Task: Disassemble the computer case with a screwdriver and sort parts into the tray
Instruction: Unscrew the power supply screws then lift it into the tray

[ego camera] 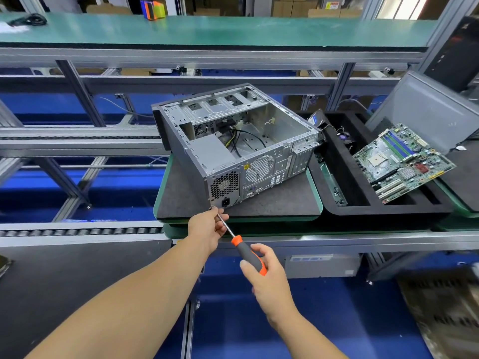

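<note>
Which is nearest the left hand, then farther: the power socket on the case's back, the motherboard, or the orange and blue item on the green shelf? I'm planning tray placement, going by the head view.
1. Power socket: just above the left hand, low on the case's back.
2. Motherboard: to the right, propped in the black tray.
3. Orange and blue item: far back on the green shelf.

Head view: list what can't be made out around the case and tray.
- Screwdriver tip and the screw: hidden by the left hand at the computer case corner.
- Tray compartments: partly covered by the motherboard.
- Small parts behind the case: blocked, too small.
</note>
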